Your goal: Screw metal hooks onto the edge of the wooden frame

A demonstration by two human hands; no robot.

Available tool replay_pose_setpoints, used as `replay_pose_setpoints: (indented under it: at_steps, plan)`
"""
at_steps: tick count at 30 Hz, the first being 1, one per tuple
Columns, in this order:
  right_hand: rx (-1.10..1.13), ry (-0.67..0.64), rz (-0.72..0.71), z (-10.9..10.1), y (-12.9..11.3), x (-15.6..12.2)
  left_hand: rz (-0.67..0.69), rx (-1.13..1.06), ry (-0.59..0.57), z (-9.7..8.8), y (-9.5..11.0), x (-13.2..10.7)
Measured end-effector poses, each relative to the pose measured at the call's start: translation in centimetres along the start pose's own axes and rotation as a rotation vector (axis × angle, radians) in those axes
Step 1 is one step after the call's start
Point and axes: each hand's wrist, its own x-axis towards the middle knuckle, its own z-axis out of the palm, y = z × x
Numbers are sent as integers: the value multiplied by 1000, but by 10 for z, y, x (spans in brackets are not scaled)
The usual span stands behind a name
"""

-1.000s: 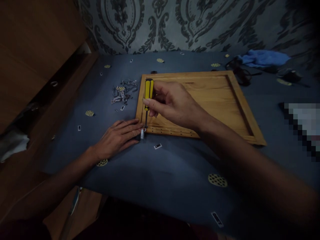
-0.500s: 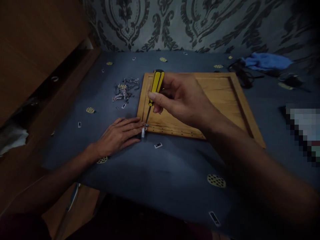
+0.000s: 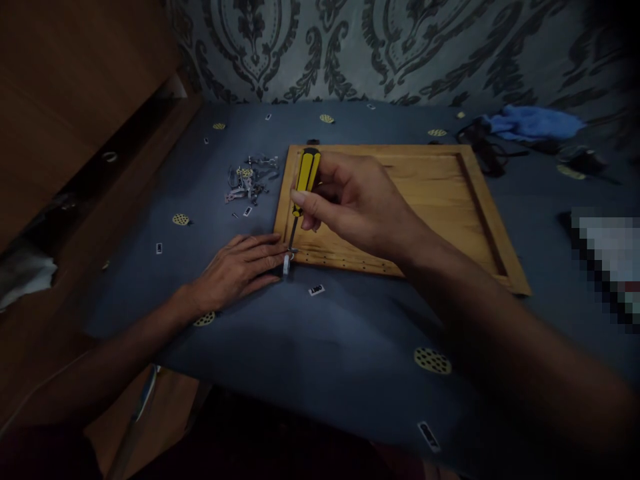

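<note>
My right hand (image 3: 355, 207) is closed round the yellow and black handle of a screwdriver (image 3: 307, 179). The screwdriver leans a little, its shaft running down to a small metal fitting (image 3: 287, 264) at the near left corner of a wooden panel (image 3: 435, 200). My left hand (image 3: 243, 270) lies flat with its fingers stretched out, the fingertips at that corner against the fitting. Where exactly the tip meets the fitting is too small to make out. A row of small dark holes runs along the panel's near edge.
Several loose metal fittings (image 3: 247, 183) lie in a pile left of the panel, with a small screw (image 3: 235, 215) close by. At the back right are a blue cloth (image 3: 535, 123) and dark cords. A wooden cabinet (image 3: 75, 87) borders the blue patterned tabletop (image 3: 325, 353) on the left.
My right hand and the screwdriver handle have shifted slightly left and down, and the screwdriver is a bit more upright. My left hand and the panel have stayed in place.
</note>
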Motion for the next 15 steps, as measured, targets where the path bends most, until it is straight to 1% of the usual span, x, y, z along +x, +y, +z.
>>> replay_pose_setpoints:
  at_steps: [3,9,15]
  plan:
    - [17,-3,-1,2,-2,-1,-1,-2,12,1,0,0]
    - [40,14,8,9,-5,-3,-24,-25,-18,1,-1,0]
    - [44,-71,-15,8,-13,-3,-33,-38,-19,3,-2,-1]
